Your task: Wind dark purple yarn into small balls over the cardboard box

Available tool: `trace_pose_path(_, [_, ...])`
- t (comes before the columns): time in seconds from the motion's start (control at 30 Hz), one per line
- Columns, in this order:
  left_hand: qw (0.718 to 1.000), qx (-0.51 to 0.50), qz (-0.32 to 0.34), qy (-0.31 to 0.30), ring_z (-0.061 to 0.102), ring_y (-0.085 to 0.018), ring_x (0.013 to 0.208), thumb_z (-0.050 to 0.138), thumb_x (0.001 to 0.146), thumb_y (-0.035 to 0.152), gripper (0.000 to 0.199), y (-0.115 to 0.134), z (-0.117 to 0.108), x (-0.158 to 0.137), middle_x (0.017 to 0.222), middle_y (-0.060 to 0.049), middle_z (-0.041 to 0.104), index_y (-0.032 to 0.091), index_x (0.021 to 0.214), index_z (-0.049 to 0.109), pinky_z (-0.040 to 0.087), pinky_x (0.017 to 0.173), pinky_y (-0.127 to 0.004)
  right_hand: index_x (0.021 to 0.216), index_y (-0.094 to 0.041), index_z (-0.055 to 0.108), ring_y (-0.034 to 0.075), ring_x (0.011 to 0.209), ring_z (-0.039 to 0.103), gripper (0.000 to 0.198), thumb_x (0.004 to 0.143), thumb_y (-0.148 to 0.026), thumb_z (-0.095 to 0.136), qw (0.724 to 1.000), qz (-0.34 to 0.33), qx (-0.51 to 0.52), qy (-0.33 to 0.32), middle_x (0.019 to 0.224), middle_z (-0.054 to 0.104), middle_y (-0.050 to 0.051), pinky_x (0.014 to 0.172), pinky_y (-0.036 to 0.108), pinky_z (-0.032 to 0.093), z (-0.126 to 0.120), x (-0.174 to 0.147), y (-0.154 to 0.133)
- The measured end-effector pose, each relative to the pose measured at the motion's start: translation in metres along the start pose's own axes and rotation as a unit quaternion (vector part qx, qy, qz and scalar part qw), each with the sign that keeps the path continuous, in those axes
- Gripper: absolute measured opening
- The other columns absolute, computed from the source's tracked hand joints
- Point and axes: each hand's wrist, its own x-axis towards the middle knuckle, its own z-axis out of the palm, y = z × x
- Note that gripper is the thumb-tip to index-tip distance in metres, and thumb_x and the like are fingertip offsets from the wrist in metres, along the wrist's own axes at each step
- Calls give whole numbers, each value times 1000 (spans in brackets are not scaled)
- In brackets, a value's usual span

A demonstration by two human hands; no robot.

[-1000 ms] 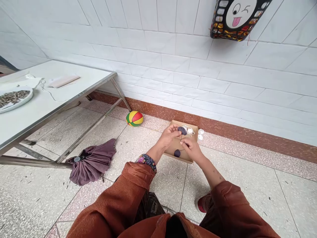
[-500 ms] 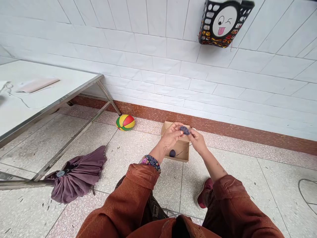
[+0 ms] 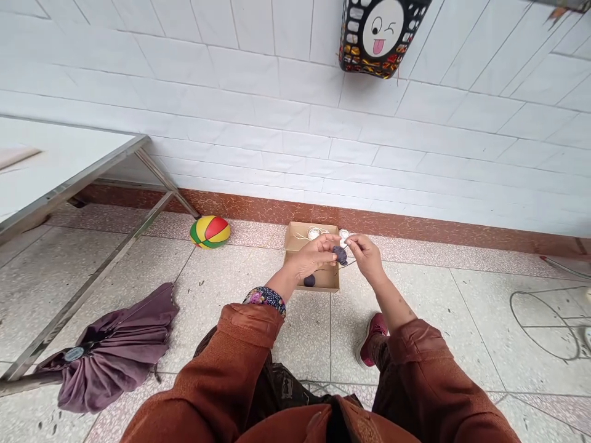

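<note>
My left hand (image 3: 310, 257) grips a small dark grey ball of yarn (image 3: 340, 255) between thumb and fingers. Close against it, my right hand (image 3: 368, 257) has thumb and index finger pinched at the yarn's strand; the strand itself is thin and hard to make out. Below both hands an open cardboard box (image 3: 329, 289) stands on the floor. Another dark ball (image 3: 309, 280) lies in its near part. A white ball of yarn (image 3: 314, 234) rests in the far part, and a second white ball (image 3: 344, 235) shows at the box's right edge, partly behind my fingers.
A red, yellow and green ball (image 3: 210, 232) sits by the wall. To the left are a purple umbrella (image 3: 122, 357) on the floor and a metal-framed white table (image 3: 69, 147). A black basket (image 3: 348, 37) hangs on the tiled wall. A wire frame (image 3: 545, 326) lies at right.
The view has shifted to the right. My right hand has moved from the end of the dark yarn ball to just above it, while my left hand keeps hold. The white balls are now visible.
</note>
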Motion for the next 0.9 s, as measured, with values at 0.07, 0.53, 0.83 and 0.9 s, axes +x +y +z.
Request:
trace_pose_path(0.07, [999, -47, 22, 6, 66, -14, 84, 93, 66, 22, 58, 0, 5, 1, 100, -7, 74, 16, 119, 71, 49, 78, -28, 83, -23, 67, 20, 71, 60, 40, 98, -59, 56, 1000, 25, 4, -10, 76, 67, 3, 69, 32, 49, 9, -7, 4])
trace_pose_path(0.53, [974, 115, 69, 184, 63, -11, 79, 89, 67, 19, 33, -11, 11, 17, 87, -2, 72, 14, 96, 73, 50, 77, -25, 94, -25, 73, 22, 85, 68, 24, 101, -43, 58, 994, -39, 50, -86, 91, 75, 6, 80, 35, 55, -3, -10, -14])
trace_pose_path(0.83, [999, -4, 24, 21, 67, -14, 91, 92, 73, 25, 58, -10, 20, 13, 115, -8, 72, 22, 126, 71, 53, 82, -29, 90, -24, 69, 19, 78, 64, 28, 99, -47, 57, 995, 51, 74, -48, 88, 71, 3, 76, 32, 52, -4, -3, 8])
trace_pose_path(0.9, [999, -14, 40, 33, 66, -14, 90, 93, 71, 26, 49, -9, 18, 15, 112, -9, 72, 18, 117, 76, 53, 80, -28, 91, -24, 68, 19, 79, 64, 29, 100, -47, 55, 994, 47, 73, -64, 87, 71, 3, 76, 32, 51, -2, -5, 10])
